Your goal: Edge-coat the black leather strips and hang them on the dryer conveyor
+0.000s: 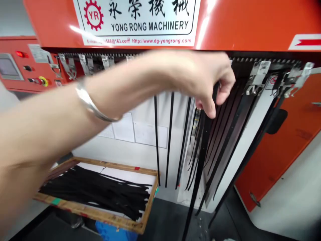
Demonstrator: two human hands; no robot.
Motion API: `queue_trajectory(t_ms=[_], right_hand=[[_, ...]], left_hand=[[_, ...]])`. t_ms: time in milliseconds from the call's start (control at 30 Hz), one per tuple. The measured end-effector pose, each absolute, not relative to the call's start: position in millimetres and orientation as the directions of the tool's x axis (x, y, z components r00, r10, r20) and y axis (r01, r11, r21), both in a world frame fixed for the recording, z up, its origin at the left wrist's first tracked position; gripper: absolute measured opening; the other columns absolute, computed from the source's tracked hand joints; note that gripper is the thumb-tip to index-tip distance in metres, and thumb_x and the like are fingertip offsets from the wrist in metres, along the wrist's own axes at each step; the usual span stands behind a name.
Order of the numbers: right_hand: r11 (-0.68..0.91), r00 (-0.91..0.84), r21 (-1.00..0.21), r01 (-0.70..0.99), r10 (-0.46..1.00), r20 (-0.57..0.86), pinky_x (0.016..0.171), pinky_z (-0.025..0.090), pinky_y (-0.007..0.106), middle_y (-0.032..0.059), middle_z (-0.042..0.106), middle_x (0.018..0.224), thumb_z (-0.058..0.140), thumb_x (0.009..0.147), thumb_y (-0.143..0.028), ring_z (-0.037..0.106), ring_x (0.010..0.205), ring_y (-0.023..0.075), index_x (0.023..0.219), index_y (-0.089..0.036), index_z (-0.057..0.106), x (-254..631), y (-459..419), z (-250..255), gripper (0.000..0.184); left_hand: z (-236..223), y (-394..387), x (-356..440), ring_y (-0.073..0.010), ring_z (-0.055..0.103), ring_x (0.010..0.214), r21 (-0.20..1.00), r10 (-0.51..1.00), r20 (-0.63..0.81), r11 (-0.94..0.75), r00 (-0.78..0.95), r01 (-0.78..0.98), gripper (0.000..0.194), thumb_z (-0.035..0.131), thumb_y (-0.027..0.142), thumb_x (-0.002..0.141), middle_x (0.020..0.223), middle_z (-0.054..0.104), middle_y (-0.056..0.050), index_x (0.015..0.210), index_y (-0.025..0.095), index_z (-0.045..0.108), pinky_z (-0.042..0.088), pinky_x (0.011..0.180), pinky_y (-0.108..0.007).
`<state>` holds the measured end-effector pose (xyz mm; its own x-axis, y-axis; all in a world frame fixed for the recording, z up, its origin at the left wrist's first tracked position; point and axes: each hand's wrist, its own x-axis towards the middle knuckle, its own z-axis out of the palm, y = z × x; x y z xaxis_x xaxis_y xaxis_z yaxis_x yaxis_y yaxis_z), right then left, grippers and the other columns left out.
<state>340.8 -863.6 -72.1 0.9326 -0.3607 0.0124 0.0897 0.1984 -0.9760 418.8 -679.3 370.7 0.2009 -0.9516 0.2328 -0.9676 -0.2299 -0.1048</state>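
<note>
My left hand point(215, 83) reaches across from the left, with a silver bangle point(87, 100) on its wrist. Its fingers and thumb are closed round the upper part of a long flat black strip point(200, 160), which hangs down past the bottom edge of the view. The strip's top end is hidden by the hand. Just to the right, metal clips point(259, 77) under the orange machine hood hold more black strips point(229, 137). A small pale patch point(229, 239) at the bottom edge may be part of my right hand; its fingers cannot be made out.
A wooden-framed tray point(100, 214) with many black strips lying in it stands at lower left, above a blue object point(115, 232). The orange hood point(240, 26) spans the top. A control panel point(20, 67) is at left, an orange door point(281, 157) at right.
</note>
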Motion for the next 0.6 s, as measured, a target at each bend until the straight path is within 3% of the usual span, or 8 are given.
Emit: queue_trajectory(t_ms=[33, 100, 167, 233, 333, 400, 500, 600], right_hand=[[0.206, 0.922, -0.974, 0.09, -0.387, 0.004, 0.053, 0.06, 0.04, 0.0063, 0.073, 0.079, 0.069, 0.075, -0.068, 0.072, 0.074, 0.0276, 0.085, -0.025, 0.072, 336, -859, -70, 0.044], [0.22, 0.885, -0.965, 0.146, -0.465, 0.028, 0.068, 0.061, 0.04, 0.0078, 0.075, 0.088, 0.072, 0.071, -0.068, 0.072, 0.087, 0.0289, 0.088, -0.022, 0.074, 336, -846, -53, 0.05], [0.205, 0.859, -0.94, 0.272, -0.493, 0.141, 0.092, 0.054, 0.037, 0.0096, 0.074, 0.109, 0.073, 0.074, -0.063, 0.068, 0.105, 0.0265, 0.103, -0.018, 0.072, 349, -830, -22, 0.054], [0.168, 0.852, -0.895, 0.413, -0.418, 0.315, 0.099, 0.049, 0.035, 0.0086, 0.072, 0.112, 0.071, 0.081, -0.056, 0.067, 0.106, 0.0226, 0.113, -0.019, 0.067, 371, -812, 15, 0.049], [0.191, 0.809, -0.821, 0.538, -0.388, 0.441, 0.067, 0.053, 0.024, -0.0012, 0.066, 0.074, 0.063, 0.09, -0.051, 0.063, 0.068, 0.0127, 0.1, -0.019, 0.066, 403, -789, 56, 0.033], [0.228, 0.798, -0.794, 0.564, -0.4, 0.452, 0.046, 0.039, 0.019, -0.006, 0.053, 0.062, 0.059, 0.092, -0.052, 0.048, 0.049, 0.0079, 0.094, -0.019, 0.065, 418, -782, 71, 0.034], [0.237, 0.78, -0.766, 0.597, -0.394, 0.486, 0.039, 0.025, 0.019, -0.0074, 0.045, 0.059, 0.053, 0.094, -0.057, 0.033, 0.042, 0.0053, 0.093, -0.018, 0.064, 440, -789, 86, 0.04], [0.211, 0.752, -0.743, 0.635, -0.389, 0.532, 0.041, 0.022, 0.019, -0.0078, 0.042, 0.056, 0.053, 0.093, -0.06, 0.03, 0.043, 0.0049, 0.089, -0.017, 0.064, 457, -804, 105, 0.045]], left_hand=[[353, -689, 423, -0.0104, 0.066, 0.064, -0.027, -0.947, 0.243, -0.225, 0.212, -0.974, 0.035, 0.078, 0.025, 0.067, 0.069, 0.065, 0.002, 0.092, 0.002, 0.069, 0.044, 0.062, -0.02], [319, -706, 433, -0.0089, 0.062, 0.058, 0.084, -0.928, 0.307, -0.197, 0.214, -0.977, 0.023, 0.081, 0.017, 0.066, 0.065, 0.063, 0.003, 0.082, 0.007, 0.069, 0.042, 0.058, -0.019], [291, -716, 443, -0.0092, 0.06, 0.057, 0.133, -0.91, 0.359, -0.167, 0.205, -0.977, 0.017, 0.081, 0.015, 0.066, 0.064, 0.062, 0.003, 0.076, 0.011, 0.068, 0.041, 0.056, -0.02], [273, -719, 453, -0.0108, 0.06, 0.06, 0.163, -0.913, 0.36, -0.14, 0.191, -0.977, 0.019, 0.082, 0.014, 0.065, 0.068, 0.065, 0.002, 0.076, 0.014, 0.067, 0.04, 0.055, -0.021], [264, -710, 465, -0.0112, 0.057, 0.058, 0.253, -0.916, 0.343, -0.123, 0.208, -0.96, 0.017, 0.078, 0.016, 0.072, 0.067, 0.063, 0.001, 0.083, 0.015, 0.065, 0.039, 0.053, -0.022], [266, -704, 473, -0.0118, 0.058, 0.057, 0.417, -0.858, 0.404, -0.136, 0.318, -0.899, 0.013, 0.067, 0.025, 0.084, 0.067, 0.063, 0.0, 0.091, 0.015, 0.064, 0.042, 0.054, -0.022], [278, -707, 486, -0.0156, 0.065, 0.072, 0.604, -0.642, 0.56, -0.117, 0.524, -0.788, 0.027, 0.05, 0.035, 0.093, 0.084, 0.068, -0.006, 0.104, 0.013, 0.062, 0.051, 0.067, -0.026], [302, -728, 498, -0.0203, 0.066, 0.093, 0.622, -0.463, 0.668, -0.081, 0.582, -0.779, 0.033, 0.051, 0.041, 0.093, 0.103, 0.069, -0.011, 0.106, 0.013, 0.062, 0.049, 0.087, -0.031]])
